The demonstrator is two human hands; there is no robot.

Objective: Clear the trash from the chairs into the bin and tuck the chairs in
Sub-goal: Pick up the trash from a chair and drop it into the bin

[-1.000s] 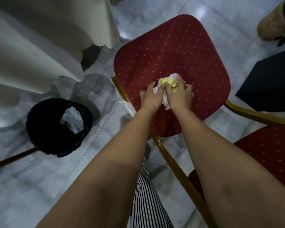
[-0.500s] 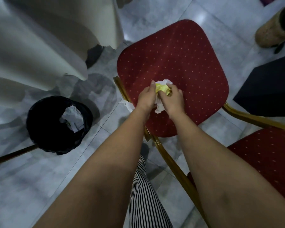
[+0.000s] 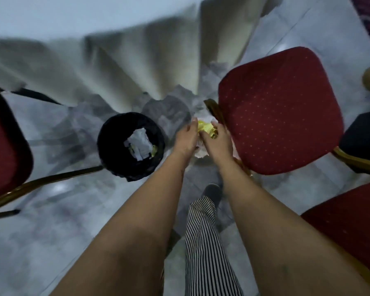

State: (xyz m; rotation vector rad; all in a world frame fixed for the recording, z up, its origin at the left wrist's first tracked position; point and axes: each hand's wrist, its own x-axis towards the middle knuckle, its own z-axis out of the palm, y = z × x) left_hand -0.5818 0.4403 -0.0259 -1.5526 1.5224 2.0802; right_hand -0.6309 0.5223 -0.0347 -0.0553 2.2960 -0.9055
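Seat of a red chair (image 3: 6, 142) at the far left, bare of trash where visible and not yet tucked under the draped tablecloth (image 3: 120, 60). Next to the right, on the floor, the black bin (image 3: 107, 144), open-topped, with white and yellowish scraps already lying inside. Just right of the bin, near but not over its mouth, the left hand (image 3: 186, 139) and the right hand (image 3: 218, 144), cupped together with palms facing inward. Pressed between them, the crumpled wad of yellow and white paper (image 3: 207, 129), its yellow part showing above the fingers and a white tail hanging below the wrists. Further right, a second red chair (image 3: 280, 112), seat bare, turned out from the table, its gold frame just beside the right hand. Judged as the carrying step: trash gathered and held, not yet dropped. Called for next, probably: a short sweep leftward until above the bin's opening, then a parting of the palms; afterwards, the pushing in of both chairs. Some blur throughout, so finer finger detail left unsaid.
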